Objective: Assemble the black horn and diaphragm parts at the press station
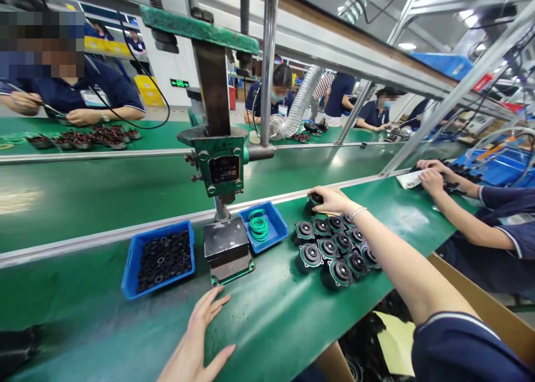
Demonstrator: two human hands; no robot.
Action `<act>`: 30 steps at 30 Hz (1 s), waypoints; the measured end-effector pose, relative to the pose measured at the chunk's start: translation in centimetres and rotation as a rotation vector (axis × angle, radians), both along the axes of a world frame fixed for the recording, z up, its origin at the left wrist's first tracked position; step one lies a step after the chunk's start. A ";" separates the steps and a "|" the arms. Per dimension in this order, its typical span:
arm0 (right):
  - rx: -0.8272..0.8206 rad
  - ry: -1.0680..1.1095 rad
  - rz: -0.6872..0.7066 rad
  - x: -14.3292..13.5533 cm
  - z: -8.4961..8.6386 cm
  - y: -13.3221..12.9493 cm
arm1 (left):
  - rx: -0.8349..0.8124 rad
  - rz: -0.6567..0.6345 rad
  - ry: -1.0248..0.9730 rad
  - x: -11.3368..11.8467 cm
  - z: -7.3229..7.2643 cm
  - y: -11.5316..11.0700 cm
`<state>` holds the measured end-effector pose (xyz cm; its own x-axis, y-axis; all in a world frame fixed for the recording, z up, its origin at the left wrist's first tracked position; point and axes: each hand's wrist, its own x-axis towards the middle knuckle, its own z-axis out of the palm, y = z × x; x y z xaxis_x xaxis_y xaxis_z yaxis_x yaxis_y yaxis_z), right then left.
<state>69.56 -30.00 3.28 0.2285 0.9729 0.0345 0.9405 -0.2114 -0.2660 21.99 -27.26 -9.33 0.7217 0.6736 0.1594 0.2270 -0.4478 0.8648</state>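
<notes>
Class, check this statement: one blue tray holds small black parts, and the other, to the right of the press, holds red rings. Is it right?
Not quite: the rings are green, not red, as the head view shows. The rest stands.

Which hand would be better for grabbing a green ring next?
Probably the left hand: it looks open and empty, not far from the green rings. The right hand is busy holding a black part.

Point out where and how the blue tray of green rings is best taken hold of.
Probably by the right-hand wall of the blue tray, coming from the right: that raised rim stands free, while the left side sits against or close to the metal block. Keep it level, since the green rings lie loose inside.
</notes>
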 end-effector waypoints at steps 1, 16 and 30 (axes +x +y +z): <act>-0.052 0.005 0.009 0.5 -0.8 0.0 | 0.012 -0.005 0.006 0.0 0.0 0.1; -0.111 0.057 0.054 -3.9 4.8 -1.9 | 0.052 -0.090 0.166 -0.2 0.7 0.8; 0.018 -0.136 0.030 -26.6 -10.2 -1.4 | 0.356 0.273 -0.238 6.2 12.8 12.5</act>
